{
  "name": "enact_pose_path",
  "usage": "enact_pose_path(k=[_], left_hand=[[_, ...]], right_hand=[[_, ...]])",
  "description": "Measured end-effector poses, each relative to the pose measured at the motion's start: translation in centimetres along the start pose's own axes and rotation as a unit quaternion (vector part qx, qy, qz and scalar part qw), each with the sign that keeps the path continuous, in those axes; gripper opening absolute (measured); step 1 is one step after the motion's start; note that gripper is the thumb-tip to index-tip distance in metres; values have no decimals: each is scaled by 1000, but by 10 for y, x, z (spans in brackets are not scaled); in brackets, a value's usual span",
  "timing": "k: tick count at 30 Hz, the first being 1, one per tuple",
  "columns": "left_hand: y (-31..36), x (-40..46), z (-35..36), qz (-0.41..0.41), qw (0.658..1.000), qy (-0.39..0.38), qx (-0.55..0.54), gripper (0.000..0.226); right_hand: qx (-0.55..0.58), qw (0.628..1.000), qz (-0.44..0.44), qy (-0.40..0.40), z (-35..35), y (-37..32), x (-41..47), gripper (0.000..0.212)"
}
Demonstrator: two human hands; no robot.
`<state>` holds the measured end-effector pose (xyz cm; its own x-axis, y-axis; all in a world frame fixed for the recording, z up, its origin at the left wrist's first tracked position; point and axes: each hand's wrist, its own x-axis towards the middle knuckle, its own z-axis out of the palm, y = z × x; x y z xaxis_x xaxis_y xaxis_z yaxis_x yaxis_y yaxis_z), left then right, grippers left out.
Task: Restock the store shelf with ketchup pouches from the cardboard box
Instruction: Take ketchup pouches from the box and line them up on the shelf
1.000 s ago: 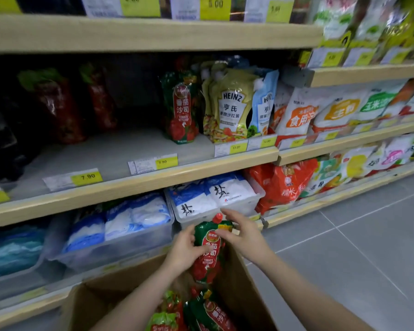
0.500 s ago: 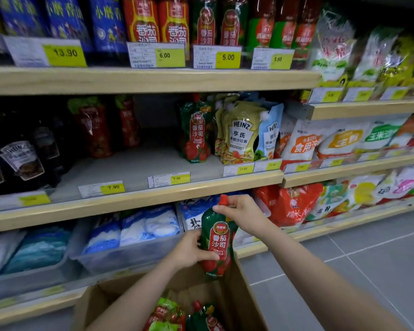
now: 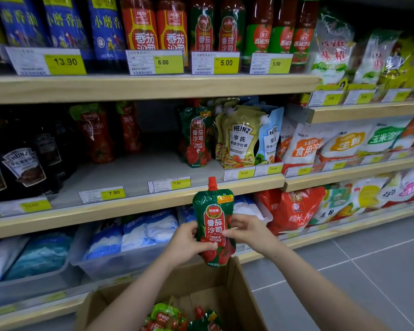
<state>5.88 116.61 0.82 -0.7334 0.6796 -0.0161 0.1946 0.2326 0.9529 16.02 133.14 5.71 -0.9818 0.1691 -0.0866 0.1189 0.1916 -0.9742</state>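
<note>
I hold a green and red ketchup pouch (image 3: 214, 225) with a red cap upright in front of the shelves, above the open cardboard box (image 3: 239, 299). My left hand (image 3: 187, 244) grips its lower left side and my right hand (image 3: 249, 231) grips its right side. More ketchup pouches (image 3: 177, 318) lie inside the box. On the middle shelf (image 3: 134, 173) one matching pouch (image 3: 196, 139) stands at the back right, and two reddish pouches (image 3: 98, 134) stand further left in the shade.
Heinz salad-dressing pouches (image 3: 243, 139) stand right of the shelved ketchup pouch, dark Heinz bottles (image 3: 22, 168) at the left. Bottles fill the top shelf (image 3: 153, 87). Clear bins of blue and white bags (image 3: 134, 235) sit below. Grey tiled floor (image 3: 368, 271) lies to the right.
Both hands have lifted the pouch out of the box up toward the middle shelf. My right hand slid from the cap down to the pouch's side. The view has tilted upward.
</note>
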Motion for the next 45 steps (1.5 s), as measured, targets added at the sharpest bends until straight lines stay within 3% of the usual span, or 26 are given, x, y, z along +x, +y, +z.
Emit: enact_pose_path(k=[8,17,22,29,33,38,41,45], left_hand=[[25,16,-10,50,998,45,11,56],[124,87,-70,218,961,154,73,57],[121,115,-78,205,955,195,85,44],[91,131,-69,123,979,136,86,28],[90,138,-72,83,985,135,70,33],[88,135,-72,91,984,127,88,25],[88,129,-69,96,982,122,107,32],[82,100,-64,135,968,164,131,47]], right_hand=[[26,998,-53,34,-7,-22,15,23],[-14,977,-200,66,-39,-128,75,16],[-34,973,-208,95,-38,-129,111,21],[-21,983,-122,133,-34,-92,137,31],[-18,982,-120,143,-33,-86,142,23],[-26,982,-122,144,-33,-82,143,22],[-34,983,-124,134,-33,-84,137,19],[-84,977,-139,141,-30,-78,115,49]])
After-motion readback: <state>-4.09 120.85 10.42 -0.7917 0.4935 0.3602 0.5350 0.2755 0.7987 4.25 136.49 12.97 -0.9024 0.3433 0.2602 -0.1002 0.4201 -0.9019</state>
